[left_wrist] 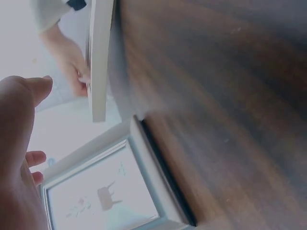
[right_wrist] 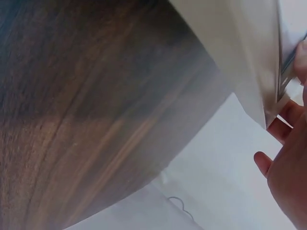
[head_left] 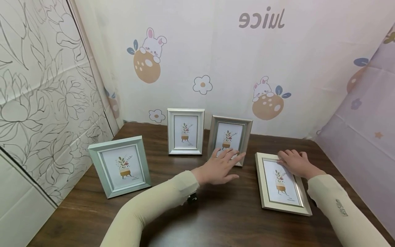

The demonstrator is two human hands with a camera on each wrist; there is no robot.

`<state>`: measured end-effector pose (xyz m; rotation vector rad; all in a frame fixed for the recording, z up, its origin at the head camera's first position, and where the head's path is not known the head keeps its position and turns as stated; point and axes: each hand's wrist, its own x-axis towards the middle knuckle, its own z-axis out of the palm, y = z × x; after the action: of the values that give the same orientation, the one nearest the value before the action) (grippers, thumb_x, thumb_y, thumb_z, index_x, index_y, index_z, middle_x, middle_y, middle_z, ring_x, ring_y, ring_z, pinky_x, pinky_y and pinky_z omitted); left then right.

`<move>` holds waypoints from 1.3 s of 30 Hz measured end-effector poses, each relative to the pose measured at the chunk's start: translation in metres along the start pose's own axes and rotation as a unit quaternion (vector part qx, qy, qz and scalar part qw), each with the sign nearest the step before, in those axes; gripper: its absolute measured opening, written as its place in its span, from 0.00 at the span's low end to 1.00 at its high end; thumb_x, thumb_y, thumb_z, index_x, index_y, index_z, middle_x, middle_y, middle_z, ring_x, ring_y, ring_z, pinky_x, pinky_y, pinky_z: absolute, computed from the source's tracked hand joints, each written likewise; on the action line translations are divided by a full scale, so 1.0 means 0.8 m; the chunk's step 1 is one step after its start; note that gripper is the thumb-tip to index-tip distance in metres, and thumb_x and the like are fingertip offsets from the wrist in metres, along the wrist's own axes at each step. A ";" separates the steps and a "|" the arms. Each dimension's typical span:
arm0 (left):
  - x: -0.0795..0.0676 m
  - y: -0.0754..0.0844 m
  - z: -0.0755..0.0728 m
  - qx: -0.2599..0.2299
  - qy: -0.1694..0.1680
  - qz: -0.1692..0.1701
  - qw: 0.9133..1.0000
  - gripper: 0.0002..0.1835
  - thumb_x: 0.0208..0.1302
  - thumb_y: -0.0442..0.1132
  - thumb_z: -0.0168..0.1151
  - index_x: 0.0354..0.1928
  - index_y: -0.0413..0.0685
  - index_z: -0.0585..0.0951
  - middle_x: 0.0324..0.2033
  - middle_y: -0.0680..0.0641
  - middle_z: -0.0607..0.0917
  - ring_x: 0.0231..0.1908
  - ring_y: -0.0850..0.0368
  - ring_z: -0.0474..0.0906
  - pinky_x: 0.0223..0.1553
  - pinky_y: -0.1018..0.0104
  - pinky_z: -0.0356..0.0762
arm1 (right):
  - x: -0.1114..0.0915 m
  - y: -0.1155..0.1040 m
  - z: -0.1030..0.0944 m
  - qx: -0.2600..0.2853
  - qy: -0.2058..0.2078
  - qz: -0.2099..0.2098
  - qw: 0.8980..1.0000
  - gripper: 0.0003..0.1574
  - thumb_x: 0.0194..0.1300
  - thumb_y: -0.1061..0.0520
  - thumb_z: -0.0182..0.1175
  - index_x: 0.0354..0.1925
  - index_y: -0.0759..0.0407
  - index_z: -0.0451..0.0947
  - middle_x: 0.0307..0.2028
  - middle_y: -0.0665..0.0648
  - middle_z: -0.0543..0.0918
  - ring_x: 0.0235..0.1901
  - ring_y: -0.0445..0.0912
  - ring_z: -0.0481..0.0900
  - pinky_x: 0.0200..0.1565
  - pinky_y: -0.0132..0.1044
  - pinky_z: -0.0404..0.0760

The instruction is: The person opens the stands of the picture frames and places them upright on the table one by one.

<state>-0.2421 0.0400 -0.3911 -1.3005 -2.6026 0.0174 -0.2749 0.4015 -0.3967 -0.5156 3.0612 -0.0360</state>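
My right hand [head_left: 297,164] grips the upper right corner of a cream photo frame [head_left: 280,183]. In the right wrist view, the thumb is at the front of that frame [right_wrist: 235,43] and fingers reach behind its edge. The frame leans back at the right, its picture of a potted plant facing me. My left hand [head_left: 219,168], fingers spread, is in front of a champagne-coloured photo frame [head_left: 229,130] and overlaps its lower part in the head view. Nothing is held in the left hand [left_wrist: 21,143]. The champagne frame stands upright near the back.
A white photo frame [head_left: 186,151] stands at the back, left of the champagne one. Farther left, a mint-green photo frame [head_left: 143,161] stands angled. The dark wooden table [head_left: 222,212] meets a printed curtain [head_left: 216,51] behind and patterned sheets at both sides.
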 end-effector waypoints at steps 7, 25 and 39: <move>0.001 -0.011 -0.008 0.011 0.021 -0.026 0.999 0.43 0.73 0.65 0.45 0.80 0.55 0.43 0.74 0.49 0.58 0.73 0.51 0.48 0.66 0.45 0.52 | -0.012 -0.009 -0.019 0.019 0.023 -0.004 1.000 0.23 0.76 0.48 0.52 0.60 0.60 0.66 0.53 0.71 0.75 0.52 0.67 0.69 0.50 0.70 0.52; -0.001 -0.020 -0.011 0.013 0.030 -0.035 0.999 0.43 0.74 0.65 0.43 0.80 0.53 0.43 0.73 0.48 0.59 0.72 0.52 0.49 0.65 0.48 0.51 | -0.035 -0.035 -0.045 0.052 0.124 -0.054 0.990 0.14 0.74 0.55 0.56 0.52 0.61 0.68 0.46 0.65 0.73 0.45 0.62 0.66 0.46 0.65 0.56; -0.001 -0.036 -0.038 -0.034 0.067 -0.053 0.996 0.43 0.73 0.62 0.48 0.80 0.52 0.46 0.72 0.47 0.60 0.71 0.51 0.51 0.65 0.47 0.50 | -0.044 -0.053 -0.076 0.058 0.161 -0.090 0.981 0.10 0.72 0.58 0.57 0.48 0.61 0.68 0.42 0.59 0.74 0.41 0.56 0.65 0.46 0.64 0.53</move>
<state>-0.2581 0.0190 -0.3584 -1.1398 -2.5740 -0.1714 -0.2305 0.3742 -0.3334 -0.8533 3.2812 -0.3325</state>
